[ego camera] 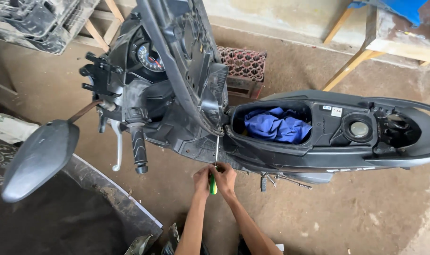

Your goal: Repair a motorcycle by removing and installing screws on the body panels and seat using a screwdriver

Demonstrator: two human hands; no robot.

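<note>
A black scooter stands across the view with its seat raised, showing the open storage tub. Both hands meet at the scooter's lower side panel. My left hand and my right hand grip the green handle of a screwdriver. Its thin metal shaft points up into the black body panel just below the seat hinge. A blue cloth lies inside the storage tub.
The handlebar grip, brake lever and mirror stick out at left. A red crate stands behind the scooter. A wooden bench is at back right, and a dark mat lies at lower left.
</note>
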